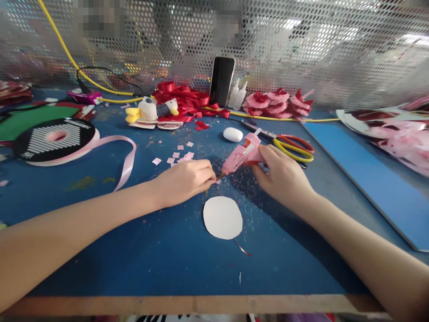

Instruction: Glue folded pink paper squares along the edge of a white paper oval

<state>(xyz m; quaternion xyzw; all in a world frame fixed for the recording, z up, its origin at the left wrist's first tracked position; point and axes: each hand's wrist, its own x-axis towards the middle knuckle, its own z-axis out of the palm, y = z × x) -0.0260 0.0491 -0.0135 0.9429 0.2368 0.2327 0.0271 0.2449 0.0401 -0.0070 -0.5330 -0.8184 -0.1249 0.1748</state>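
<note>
My right hand [281, 172] is wrapped round the handle of a pink glue gun [239, 154], its nozzle pointing down and to the left. My left hand [187, 181] pinches a small pink ribbon square [218, 181] at its fingertips, right by the nozzle. Just beyond the left hand lie several loose pink squares [176, 155]. A white paper disc [223, 218] lies flat on the blue table in front of both hands. Behind the glue gun is a white, rounded object [233, 134]. Scissors [284, 143] with red and yellow handles rest beyond the right hand.
A ribbon spool [55, 141] lies at left, its pink tail curling out. Along the back are a stuffed toy [152, 109], red ribbon [181, 98], an upright phone [221, 80], small white bottles [237, 96] and pink ribbon flowers [271, 103]. A blue board [368, 174] lies at right.
</note>
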